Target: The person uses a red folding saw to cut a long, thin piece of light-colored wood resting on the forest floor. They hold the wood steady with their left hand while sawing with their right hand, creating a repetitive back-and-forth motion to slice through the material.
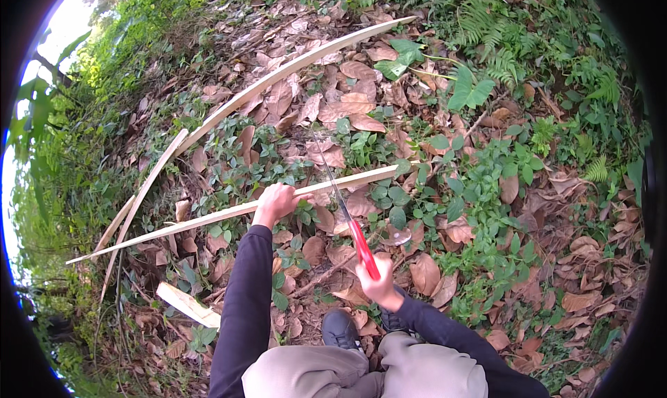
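Observation:
My left hand (276, 202) grips a long pale split wooden strip (208, 218) that runs from the lower left to the middle right, just above the leaf-covered ground. In my right hand (379, 283) is a hand saw with a red handle (363, 248). Its thin blade (332, 182) reaches up and away from me and crosses the strip just right of my left hand. My dark-sleeved forearms come in from the lower edge.
A second, longer pale strip (292, 68) lies across the dry leaves further off, with shorter strips (142, 193) at the left and a short offcut (186, 304) near my knee. Ferns and low green plants surround the spot. My dark shoe (340, 328) stands on the leaves.

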`<state>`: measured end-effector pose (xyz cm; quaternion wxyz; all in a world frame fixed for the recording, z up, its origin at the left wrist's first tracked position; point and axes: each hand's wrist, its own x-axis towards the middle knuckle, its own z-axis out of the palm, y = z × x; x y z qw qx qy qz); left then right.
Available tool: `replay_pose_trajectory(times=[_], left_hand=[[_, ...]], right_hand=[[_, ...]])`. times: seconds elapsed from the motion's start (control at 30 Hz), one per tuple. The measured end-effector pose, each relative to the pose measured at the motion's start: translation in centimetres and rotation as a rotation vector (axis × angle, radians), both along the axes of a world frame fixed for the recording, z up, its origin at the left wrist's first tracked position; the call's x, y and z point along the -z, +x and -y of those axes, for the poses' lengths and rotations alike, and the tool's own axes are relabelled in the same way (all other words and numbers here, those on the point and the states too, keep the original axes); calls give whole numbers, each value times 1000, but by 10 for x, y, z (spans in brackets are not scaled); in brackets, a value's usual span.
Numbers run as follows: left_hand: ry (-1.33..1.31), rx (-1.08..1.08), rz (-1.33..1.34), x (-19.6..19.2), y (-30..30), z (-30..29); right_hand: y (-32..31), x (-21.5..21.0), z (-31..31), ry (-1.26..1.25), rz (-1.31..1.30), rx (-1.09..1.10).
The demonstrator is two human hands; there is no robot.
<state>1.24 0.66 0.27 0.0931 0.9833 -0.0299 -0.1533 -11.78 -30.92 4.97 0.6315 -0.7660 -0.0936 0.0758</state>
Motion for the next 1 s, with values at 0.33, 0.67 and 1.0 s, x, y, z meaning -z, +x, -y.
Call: replay_pose_trajectory(times=[0.33,0.67,1.0], left_hand=[[12,-18,98,10,-19,6],[-19,40,116,21,-2,-13],[11,-43,109,-1,-13,19]], right_hand=[[16,3,-10,18,45,15],[-41,11,31,-18,85,-65],[27,9,-33,134,-94,87]])
